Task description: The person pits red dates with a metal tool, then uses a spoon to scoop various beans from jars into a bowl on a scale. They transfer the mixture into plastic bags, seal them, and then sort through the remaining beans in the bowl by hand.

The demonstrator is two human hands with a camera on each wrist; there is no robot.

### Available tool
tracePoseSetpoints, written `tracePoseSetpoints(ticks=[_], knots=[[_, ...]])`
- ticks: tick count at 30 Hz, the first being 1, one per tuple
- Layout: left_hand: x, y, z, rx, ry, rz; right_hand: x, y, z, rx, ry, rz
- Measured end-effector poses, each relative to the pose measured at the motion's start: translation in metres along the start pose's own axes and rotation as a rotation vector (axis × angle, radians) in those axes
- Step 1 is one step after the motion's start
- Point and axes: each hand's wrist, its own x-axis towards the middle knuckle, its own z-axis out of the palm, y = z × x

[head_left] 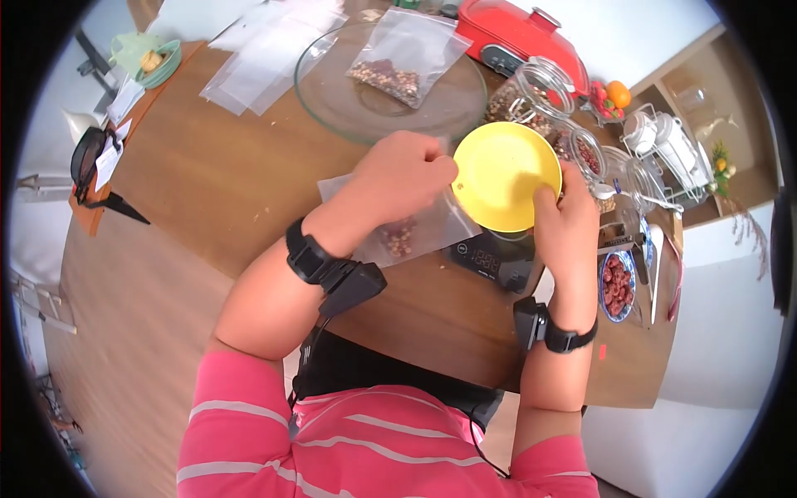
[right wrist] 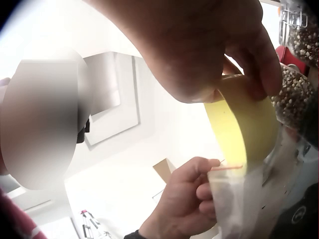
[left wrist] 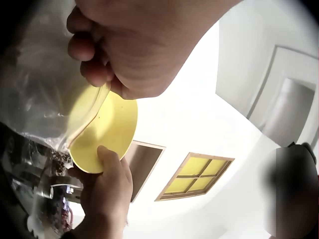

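Observation:
My right hand [head_left: 568,217] grips a shallow yellow bowl [head_left: 502,170] by its rim, thumb on the inside. The bowl is tilted, and a few small specks cling to its inner wall. With curled fingers my left hand [head_left: 407,178] pinches the top edge of a clear plastic bag [head_left: 436,232]. Reddish and pale beans [head_left: 399,238] lie in the lower part of that bag. In the right wrist view the bowl's lower rim overlaps the bag's mouth [right wrist: 227,168]. The left wrist view shows the bag's edge in front of the bowl [left wrist: 114,124].
Behind the hands lies a glass tray [head_left: 332,116] bearing a filled bag [head_left: 390,79]. Empty bags [head_left: 249,75] are stacked at the back left. A black kitchen scale [head_left: 490,259] sits under the bowl. Glass jars [head_left: 540,87], a red cooker [head_left: 523,33] and a patterned dish [head_left: 603,311] stand rightward.

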Motion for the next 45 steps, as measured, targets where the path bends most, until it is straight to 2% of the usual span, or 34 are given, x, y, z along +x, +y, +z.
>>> tracePoseSetpoints(ticks=[1, 3, 4, 6, 9, 13, 15, 16, 19, 21, 23, 24, 27, 28, 29, 30, 32, 34, 36, 37, 39, 40, 42, 43, 44, 45], knots=[[-0.001, 0.002, -0.001, 0.008, -0.016, 0.010, 0.007, 0.013, -0.001, -0.072, -0.011, -0.022], [-0.004, 0.005, -0.003, 0.537, 0.139, 0.117, 0.012, 0.023, -0.006, -0.177, -0.012, -0.020], [-0.005, 0.005, -0.002, 0.543, 0.128, 0.125, 0.015, 0.029, -0.009, -0.174, -0.003, -0.009], [-0.008, 0.002, 0.002, 0.686, 0.176, 0.132, 0.020, 0.043, -0.013, -0.256, -0.174, 0.116], [-0.010, 0.004, 0.008, 0.658, 0.156, 0.141, 0.020, 0.060, -0.007, -0.275, -0.208, 0.095], [-0.015, 0.004, 0.019, 0.573, 0.120, 0.246, 0.020, 0.072, -0.004, -0.290, -0.280, 0.098], [-0.021, 0.010, 0.022, 0.556, 0.015, 0.284, 0.018, 0.070, -0.003, -0.300, -0.302, 0.116], [-0.023, 0.009, 0.023, 0.557, 0.006, 0.300, 0.014, 0.065, -0.004, -0.411, -0.264, 0.074], [-0.024, 0.007, 0.023, 0.599, -0.070, 0.336, 0.001, 0.034, -0.011, -0.444, -0.159, 0.131], [-0.026, 0.013, 0.023, 0.664, -0.148, 0.267, -0.011, 0.005, -0.028, -0.461, -0.115, 0.106], [-0.031, 0.017, 0.024, 0.706, -0.158, 0.283, -0.036, -0.019, -0.050, -0.332, 0.122, -0.119], [-0.033, 0.019, 0.024, 0.747, -0.159, 0.281, -0.045, -0.029, -0.065, -0.264, 0.317, -0.281], [-0.032, 0.013, 0.027, 0.850, -0.085, 0.255, -0.052, -0.025, -0.110, 0.087, 0.754, -0.123], [-0.032, 0.012, 0.026, 0.847, -0.088, 0.261, -0.040, -0.014, -0.133, -0.079, 0.808, -0.078], [-0.032, 0.011, 0.025, 0.901, -0.060, 0.226, -0.024, 0.005, -0.154, -0.163, 0.803, -0.073], [-0.033, 0.011, 0.024, 0.950, -0.031, 0.191, -0.006, 0.017, -0.173, -0.323, 0.728, 0.065], [-0.033, 0.004, 0.023, 0.938, 0.015, 0.237, 0.038, 0.081, -0.204, -0.467, 0.544, 0.148], [-0.034, 0.006, 0.027, 0.929, 0.067, 0.286, 0.071, 0.157, -0.219, -0.444, 0.393, 0.169], [-0.034, 0.011, 0.031, 0.849, 0.135, 0.338, 0.075, 0.158, -0.210, -0.082, 0.265, 0.389], [-0.034, 0.011, 0.033, 0.848, 0.141, 0.334, 0.078, 0.154, -0.205, -0.083, 0.261, 0.383], [-0.030, 0.011, 0.037, 0.639, 0.171, 0.370, 0.078, 0.152, -0.195, 0.136, 0.349, 0.369], [-0.029, 0.012, 0.037, 0.645, 0.166, 0.374, 0.082, 0.159, -0.195, 0.141, 0.353, 0.374], [-0.028, 0.015, 0.038, 0.503, 0.127, 0.276, 0.094, 0.170, -0.195, -0.052, 0.379, 0.318], [-0.027, 0.014, 0.038, 0.506, 0.122, 0.281, 0.096, 0.172, -0.193, 0.081, 0.370, 0.322], [-0.025, 0.012, 0.038, 0.467, 0.121, 0.274, 0.098, 0.174, -0.193, 0.082, 0.374, 0.323], [-0.024, 0.011, 0.038, 0.428, 0.121, 0.265, 0.100, 0.172, -0.192, 0.185, 0.232, 0.361]])
